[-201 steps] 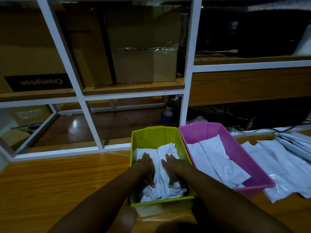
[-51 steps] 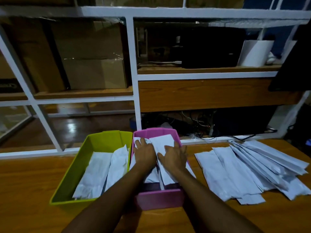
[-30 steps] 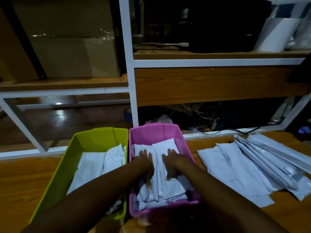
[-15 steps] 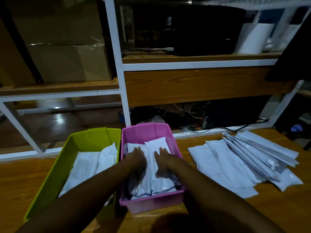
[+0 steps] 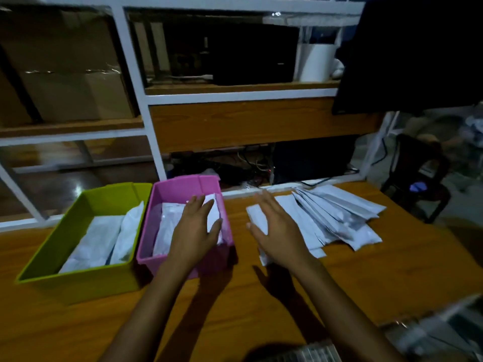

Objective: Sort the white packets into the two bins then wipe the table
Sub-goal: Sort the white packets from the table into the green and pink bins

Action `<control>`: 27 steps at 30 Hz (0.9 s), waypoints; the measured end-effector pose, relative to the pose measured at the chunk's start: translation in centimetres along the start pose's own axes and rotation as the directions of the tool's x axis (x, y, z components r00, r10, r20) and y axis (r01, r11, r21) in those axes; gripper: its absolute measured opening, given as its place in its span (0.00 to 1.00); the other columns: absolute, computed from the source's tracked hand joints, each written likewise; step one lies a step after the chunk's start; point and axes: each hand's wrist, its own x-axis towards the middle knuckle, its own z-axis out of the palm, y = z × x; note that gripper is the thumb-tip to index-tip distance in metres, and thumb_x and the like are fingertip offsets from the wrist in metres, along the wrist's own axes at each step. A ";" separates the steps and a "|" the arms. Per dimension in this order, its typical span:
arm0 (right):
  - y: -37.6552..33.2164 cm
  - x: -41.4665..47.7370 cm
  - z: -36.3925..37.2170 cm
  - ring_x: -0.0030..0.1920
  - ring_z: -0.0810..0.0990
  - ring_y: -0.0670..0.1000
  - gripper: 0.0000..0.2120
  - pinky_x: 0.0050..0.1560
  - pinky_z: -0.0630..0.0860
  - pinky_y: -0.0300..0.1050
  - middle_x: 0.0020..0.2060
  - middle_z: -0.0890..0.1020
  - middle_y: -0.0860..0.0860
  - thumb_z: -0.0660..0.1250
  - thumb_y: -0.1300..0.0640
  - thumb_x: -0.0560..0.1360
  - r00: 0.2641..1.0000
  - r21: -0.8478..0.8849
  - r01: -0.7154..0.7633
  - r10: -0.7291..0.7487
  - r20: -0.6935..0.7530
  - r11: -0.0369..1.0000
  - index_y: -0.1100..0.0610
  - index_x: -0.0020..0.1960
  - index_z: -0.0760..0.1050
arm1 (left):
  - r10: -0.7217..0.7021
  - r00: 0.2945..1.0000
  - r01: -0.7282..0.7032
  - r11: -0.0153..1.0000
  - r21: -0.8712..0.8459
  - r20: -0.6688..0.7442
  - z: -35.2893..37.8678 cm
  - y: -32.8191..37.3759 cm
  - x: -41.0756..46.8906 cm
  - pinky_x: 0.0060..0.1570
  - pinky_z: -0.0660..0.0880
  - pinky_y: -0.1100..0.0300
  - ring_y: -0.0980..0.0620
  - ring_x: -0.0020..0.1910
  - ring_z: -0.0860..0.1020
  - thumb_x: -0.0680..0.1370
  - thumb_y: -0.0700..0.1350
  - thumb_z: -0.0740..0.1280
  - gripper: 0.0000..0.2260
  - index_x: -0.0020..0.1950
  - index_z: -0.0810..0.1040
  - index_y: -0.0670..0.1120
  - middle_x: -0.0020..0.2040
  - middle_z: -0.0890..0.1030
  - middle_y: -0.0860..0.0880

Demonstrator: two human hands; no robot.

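Two bins [image 5: 86, 273] side by side on the table [image 5: 235, 309], loose packets [image 5: 337, 215] to their right.

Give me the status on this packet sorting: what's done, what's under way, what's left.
Done: the green bin and the pink bin both hold white packets. Under way: the left hand is open over the pink bin's packets, and the right hand is open over the loose pile of packets, gripping nothing. Left: that pile is unsorted, and the table is not yet wiped; no cloth is visible.
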 end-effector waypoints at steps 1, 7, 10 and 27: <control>0.5 -1.6 -0.9 0.76 0.54 0.42 0.32 0.69 0.59 0.38 0.78 0.54 0.44 0.64 0.48 0.78 0.999 0.015 -0.016 0.016 -0.040 1.000 0.47 0.78 0.54 | -0.007 0.999 0.004 0.998 -0.056 -0.044 0.4 1.7 -1.3 0.69 0.62 0.51 0.41 0.74 0.64 0.76 0.52 0.62 0.25 0.70 0.72 0.41 0.72 0.69 0.41; 3.7 -8.8 -4.2 0.75 0.56 0.42 0.31 0.64 0.54 0.24 0.77 0.56 0.43 0.64 0.48 0.79 0.986 0.058 -0.112 0.118 -0.119 0.992 0.48 0.78 0.55 | -0.036 0.996 0.015 0.971 -0.237 -0.085 4.3 9.1 -6.6 0.71 0.60 0.57 0.49 0.75 0.61 0.77 0.51 0.63 0.25 0.73 0.68 0.45 0.76 0.63 0.46; 5.3 -10.1 -4.9 0.76 0.57 0.44 0.31 0.66 0.57 0.32 0.77 0.58 0.46 0.65 0.49 0.78 0.982 0.059 -0.126 0.133 -0.135 0.990 0.49 0.77 0.57 | -0.035 0.998 0.020 0.965 -0.261 -0.053 6.5 10.6 -7.8 0.71 0.61 0.55 0.50 0.76 0.60 0.77 0.51 0.62 0.26 0.74 0.66 0.45 0.77 0.61 0.48; 18.8 -0.3 -0.1 0.74 0.62 0.54 0.27 0.72 0.61 0.49 0.75 0.64 0.53 0.64 0.53 0.79 0.950 0.034 -0.313 0.312 0.012 0.949 0.56 0.75 0.62 | -0.210 0.976 0.217 0.954 -0.206 0.053 19.2 7.4 2.0 0.69 0.64 0.49 0.44 0.73 0.63 0.78 0.53 0.61 0.25 0.74 0.66 0.46 0.75 0.63 0.44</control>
